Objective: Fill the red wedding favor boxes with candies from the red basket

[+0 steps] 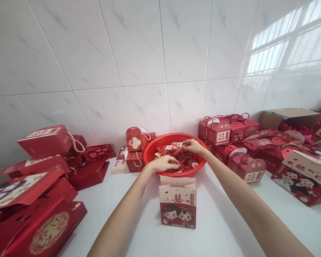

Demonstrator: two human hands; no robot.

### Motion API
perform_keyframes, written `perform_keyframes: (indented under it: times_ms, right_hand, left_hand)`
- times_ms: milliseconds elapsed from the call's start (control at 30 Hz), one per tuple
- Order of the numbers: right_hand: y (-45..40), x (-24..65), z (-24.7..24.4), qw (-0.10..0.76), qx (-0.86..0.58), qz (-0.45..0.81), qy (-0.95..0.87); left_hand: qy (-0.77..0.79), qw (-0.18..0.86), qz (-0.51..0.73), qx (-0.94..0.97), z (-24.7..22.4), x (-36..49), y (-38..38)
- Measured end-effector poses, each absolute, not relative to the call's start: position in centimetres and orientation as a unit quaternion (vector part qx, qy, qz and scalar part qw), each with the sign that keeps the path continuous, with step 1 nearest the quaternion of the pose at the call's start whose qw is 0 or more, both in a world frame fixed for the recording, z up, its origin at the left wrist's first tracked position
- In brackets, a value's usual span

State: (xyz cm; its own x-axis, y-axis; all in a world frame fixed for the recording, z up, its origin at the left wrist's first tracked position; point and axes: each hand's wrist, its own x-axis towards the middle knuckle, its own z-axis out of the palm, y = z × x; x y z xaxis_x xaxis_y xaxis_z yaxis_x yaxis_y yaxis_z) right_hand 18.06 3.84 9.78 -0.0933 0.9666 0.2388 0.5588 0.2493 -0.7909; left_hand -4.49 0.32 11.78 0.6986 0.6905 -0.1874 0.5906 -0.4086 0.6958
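Observation:
A red plastic basket (pixel 173 174) with a perforated wall holds a heap of wrapped candies (pixel 186 160) and some red-and-white packets (pixel 169 148). My left hand (pixel 162 163) reaches over its front left rim, with fingers loosely bent and apart above the candies. At the right of the heap, my right hand (pixel 194 147) has its fingertips drawn together among the wrappers; whatever is between them is hidden. In front of the basket an upright red-and-cream gift box (pixel 178 207) with two cartoon figures stands with its top flaps open.
Red gift boxes (pixel 45 141) with rope handles are piled at the left. Two small boxes (pixel 135 139) stand beside the basket. On the right are rows of small red boxes (pixel 221 131), a larger cartoon box (pixel 302 175) and a cardboard carton (pixel 291 113). A tiled wall (pixel 144 46) rises behind.

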Motion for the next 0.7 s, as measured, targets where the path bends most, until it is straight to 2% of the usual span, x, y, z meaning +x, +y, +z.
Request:
perform_keyframes:
  times_ms: [167, 333, 700]
  right_hand:
    - [4.42, 18.22, 9.75, 0.513, -0.515, 0.304, -0.616]
    - [4.17, 18.61, 10.03, 0.599, -0.476, 0.340, -0.547]
    - [4.46, 18.85, 9.94, 0.666, -0.449, 0.355, -0.478]
  left_hand:
    - [0.398, 0.373, 0.092, 0.833, 11.59, -4.50, 0.26]
    - [0.429, 0.348, 0.103, 0.828, 11.42, -4.35, 0.32]
    - [0.429, 0.272, 0.034, 0.861, 11.47, -4.00, 0.75]
